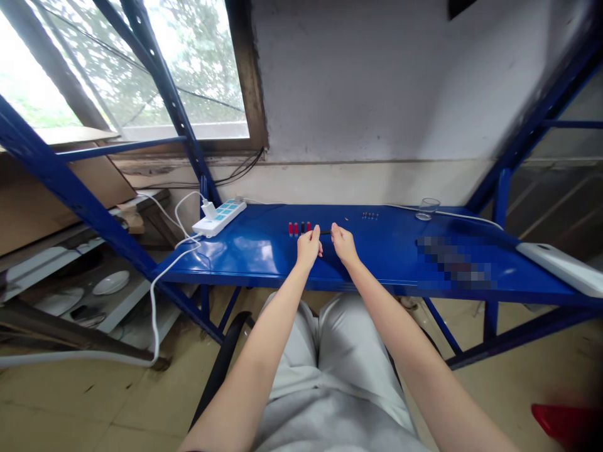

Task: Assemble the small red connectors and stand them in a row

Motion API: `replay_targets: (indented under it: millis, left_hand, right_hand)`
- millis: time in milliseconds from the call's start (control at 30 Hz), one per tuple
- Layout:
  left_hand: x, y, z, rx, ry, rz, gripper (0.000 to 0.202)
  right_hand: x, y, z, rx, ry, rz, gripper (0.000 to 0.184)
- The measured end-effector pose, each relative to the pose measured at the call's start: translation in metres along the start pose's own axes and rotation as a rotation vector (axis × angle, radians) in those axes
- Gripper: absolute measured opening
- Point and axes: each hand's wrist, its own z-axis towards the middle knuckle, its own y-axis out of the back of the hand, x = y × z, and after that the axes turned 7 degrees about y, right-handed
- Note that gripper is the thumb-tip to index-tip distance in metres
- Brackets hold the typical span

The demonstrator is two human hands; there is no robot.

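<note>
Both hands are held close together just above the blue table (245, 257), near its middle. My left hand (309, 248) is closed in a pinch at one end of a thin black stick-like piece (325, 232). The other end sits in the pinched fingers of my right hand (344, 243). Its exact kind is too small to make out. Just beyond my left hand stands a row of small cylinders, with red ones (291, 229) and a black one (303, 227). Several tiny metallic pieces (370, 215) lie farther back, to the right of my right hand.
A white power strip (219, 218) with a plugged-in cable lies at the table's left end. At the back right stands a clear glass (427, 209). A blurred-out dark object (452, 260) and a white slab-like object (560, 267) lie on the right. Blue metal posts flank the table.
</note>
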Motion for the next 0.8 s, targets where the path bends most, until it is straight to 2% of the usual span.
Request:
replay_targets:
  millis: [200, 333, 800]
  left_hand:
    - [-0.0004, -0.0026, 0.0030, 0.032, -0.063, -0.122, 0.036]
    - [0.0000, -0.0021, 0.0030, 0.025, -0.093, -0.096, 0.034]
    - [-0.0023, -0.0013, -0.0016, -0.085, -0.038, -0.004, 0.047]
  right_hand:
    - [0.0016, 0.0002, 0.0012, -0.026, -0.014, 0.014, 0.051]
    - [0.0004, 0.0002, 0.0016, -0.017, -0.006, 0.004, 0.051]
    - [-0.0011, -0.0013, 0.0005, 0.011, 0.001, -0.020, 0.050]
